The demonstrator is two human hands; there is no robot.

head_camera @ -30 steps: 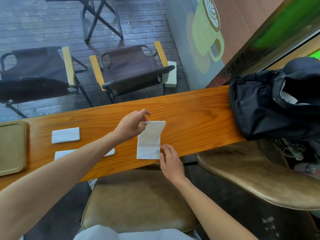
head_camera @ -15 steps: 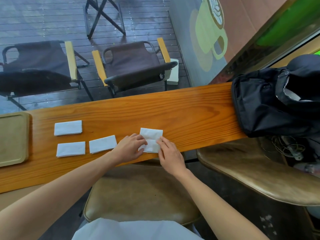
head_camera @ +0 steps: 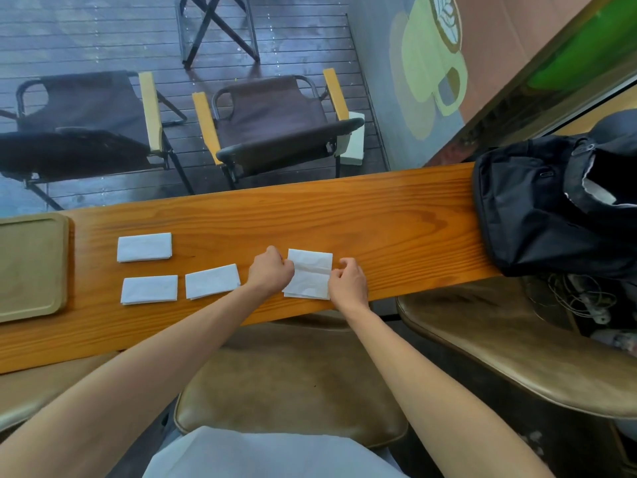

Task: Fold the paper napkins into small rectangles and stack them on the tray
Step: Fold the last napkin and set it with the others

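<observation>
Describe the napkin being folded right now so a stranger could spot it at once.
Find the long orange wooden counter, with a tan tray at its left end and a black backpack at its right. Four white paper napkins lie between them. The one meant is the rightmost napkin, squarer than the three folded rectangles and pinched between both hands.

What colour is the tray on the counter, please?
The tray is olive-gold, seen in the head view.

Wood counter [head_camera: 379, 215] by window — folding chairs [head_camera: 275, 125] outside (wet decking [head_camera: 86, 36]); padded stools [head_camera: 293, 384].
</observation>
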